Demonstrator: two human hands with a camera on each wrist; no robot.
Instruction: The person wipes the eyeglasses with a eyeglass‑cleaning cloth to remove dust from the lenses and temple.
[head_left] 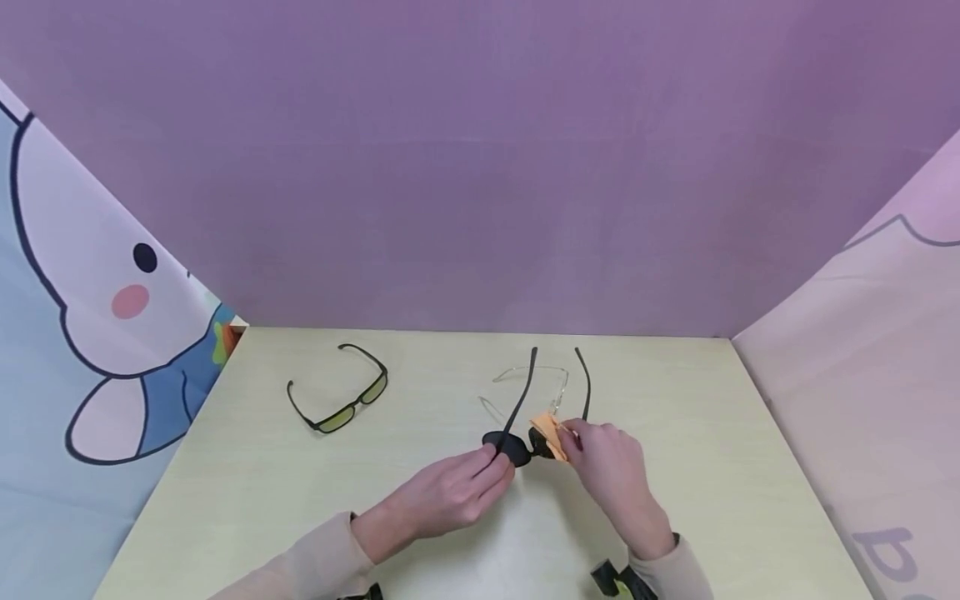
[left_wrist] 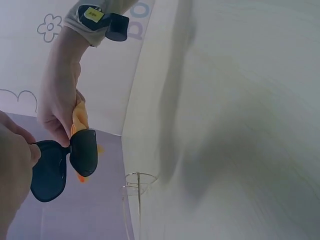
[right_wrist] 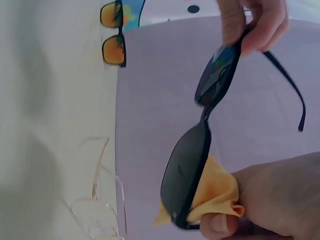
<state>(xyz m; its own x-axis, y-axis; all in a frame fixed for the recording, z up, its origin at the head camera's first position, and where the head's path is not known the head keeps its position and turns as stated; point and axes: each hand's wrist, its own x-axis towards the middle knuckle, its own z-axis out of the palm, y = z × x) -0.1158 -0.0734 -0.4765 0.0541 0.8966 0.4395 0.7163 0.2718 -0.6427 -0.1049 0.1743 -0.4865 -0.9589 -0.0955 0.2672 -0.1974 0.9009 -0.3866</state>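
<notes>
Dark sunglasses [head_left: 513, 448] are held above the table with both temples unfolded and pointing away. My left hand [head_left: 450, 493] pinches them at the outer edge of the left lens. An orange cloth [head_left: 550, 435] lies over the right lens, gripped between the thumb and fingers of my right hand [head_left: 611, 467]. In the right wrist view the cloth [right_wrist: 215, 187] shows behind that lens [right_wrist: 184, 172], with my right thumb near the frame's end. The left wrist view shows both dark lenses [left_wrist: 49, 172] and the cloth [left_wrist: 80, 117] above the right one.
Black-framed glasses with yellowish lenses [head_left: 341, 418] lie unfolded on the left of the table [head_left: 247, 467]. Thin wire-framed glasses [head_left: 562, 387] lie behind the sunglasses, partly hidden by them and the cloth. A purple backdrop [head_left: 480, 167] rises at the table's far edge.
</notes>
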